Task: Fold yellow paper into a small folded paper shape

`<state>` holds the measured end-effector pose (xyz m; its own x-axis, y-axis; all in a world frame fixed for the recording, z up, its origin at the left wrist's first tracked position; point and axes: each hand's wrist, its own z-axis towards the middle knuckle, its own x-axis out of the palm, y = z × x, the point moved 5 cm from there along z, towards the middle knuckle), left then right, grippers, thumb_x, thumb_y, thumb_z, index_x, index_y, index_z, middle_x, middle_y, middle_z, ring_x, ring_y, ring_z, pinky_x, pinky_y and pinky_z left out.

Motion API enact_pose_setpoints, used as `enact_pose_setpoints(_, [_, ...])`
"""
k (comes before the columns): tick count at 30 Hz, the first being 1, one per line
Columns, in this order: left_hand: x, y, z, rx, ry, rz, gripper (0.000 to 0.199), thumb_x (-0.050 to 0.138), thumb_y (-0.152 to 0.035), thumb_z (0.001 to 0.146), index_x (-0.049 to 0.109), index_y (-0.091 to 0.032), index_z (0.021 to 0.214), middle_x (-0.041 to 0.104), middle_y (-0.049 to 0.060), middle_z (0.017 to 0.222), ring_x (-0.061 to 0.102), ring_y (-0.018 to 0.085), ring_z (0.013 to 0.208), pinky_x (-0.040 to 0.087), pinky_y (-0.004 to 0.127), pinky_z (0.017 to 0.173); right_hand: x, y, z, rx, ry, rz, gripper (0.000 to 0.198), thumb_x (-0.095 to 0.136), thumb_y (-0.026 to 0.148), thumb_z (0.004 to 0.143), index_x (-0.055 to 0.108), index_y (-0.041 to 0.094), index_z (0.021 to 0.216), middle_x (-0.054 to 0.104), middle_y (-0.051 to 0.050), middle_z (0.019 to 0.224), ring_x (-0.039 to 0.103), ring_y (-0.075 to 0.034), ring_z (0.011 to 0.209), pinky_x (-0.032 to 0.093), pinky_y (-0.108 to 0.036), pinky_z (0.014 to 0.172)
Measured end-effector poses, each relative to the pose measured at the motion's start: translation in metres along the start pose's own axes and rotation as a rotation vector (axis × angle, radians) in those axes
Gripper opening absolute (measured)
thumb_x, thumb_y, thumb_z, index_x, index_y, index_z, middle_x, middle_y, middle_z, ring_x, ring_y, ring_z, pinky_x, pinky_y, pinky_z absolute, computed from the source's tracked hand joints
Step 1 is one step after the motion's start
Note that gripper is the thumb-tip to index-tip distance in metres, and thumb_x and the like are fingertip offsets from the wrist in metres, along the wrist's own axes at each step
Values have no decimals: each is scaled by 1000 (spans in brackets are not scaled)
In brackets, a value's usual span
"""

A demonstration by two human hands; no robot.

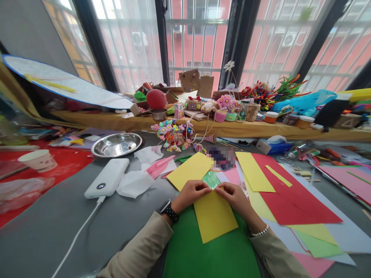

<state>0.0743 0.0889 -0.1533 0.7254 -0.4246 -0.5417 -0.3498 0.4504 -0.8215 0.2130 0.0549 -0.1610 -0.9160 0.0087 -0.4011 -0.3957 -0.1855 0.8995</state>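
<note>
My left hand and my right hand meet at the top edge of a yellow sheet of paper. Fingers and thumbs of both are pinched on that edge, close together. The sheet hangs toward me over a green surface. A second yellow sheet lies just beyond my left hand. Past the fingertips, a light green piece shows in part. To the right, a yellow strip of paper rests on red paper.
A white power bank with a cable lies left, near crumpled tissue and a steel plate. A paper cup stands far left. Craft flowers stand at the back, below a cluttered window ledge.
</note>
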Motion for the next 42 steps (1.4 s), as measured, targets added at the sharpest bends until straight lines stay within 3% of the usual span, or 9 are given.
enact_pose_setpoints(7, [4,0,0,7,48,-15,27,46,-35,75,62,-14,75,61,2,71,52,13,67,38,19,58,-1,2,-1,-6,-23,-15,24,52,39,68,60,16,67,52,1,54,42,-11,49,29,-22,44])
enact_pose_setpoints(17, [-6,1,2,-54,-75,6,27,43,-34,75,59,-12,72,60,3,68,52,13,63,38,20,56,-22,-16,0,99,-194,118,28,52,44,69,57,16,71,55,-1,58,49,-15,55,37,-24,48])
enact_pose_setpoints(20, [-6,3,2,-42,-86,51,27,42,-33,75,59,-13,72,60,2,67,51,12,62,38,20,56,-28,-15,1,69,-228,125,26,50,42,70,56,16,72,58,-4,65,52,-17,62,40,-26,53])
enact_pose_setpoints(25, [-4,2,2,1,-92,169,23,42,-30,76,59,-15,72,60,2,68,51,13,63,37,21,56,-53,-8,11,-29,-409,158,18,48,28,72,46,19,87,60,-7,83,55,-19,80,43,-30,68])
enact_pose_setpoints(31, [-2,-11,-5,77,-98,405,18,42,-25,78,57,-17,76,59,4,75,52,15,68,36,22,60,-61,-9,49,-168,-384,-241,23,43,16,67,38,20,89,60,-7,91,53,-17,90,40,-33,77])
enact_pose_setpoints(35, [2,-14,-9,130,-32,531,18,40,-25,80,57,-18,78,58,3,77,52,15,70,35,22,61,-50,-23,71,-194,-367,-335,27,43,16,64,40,18,91,58,-8,92,53,-18,89,38,-34,79])
enact_pose_setpoints(42, [4,-9,-7,75,-10,561,16,40,-24,80,55,-18,78,57,2,77,52,14,73,36,21,62,-41,-49,86,-166,-338,-495,41,50,28,63,45,13,100,52,-12,104,45,-25,100,29,-41,87])
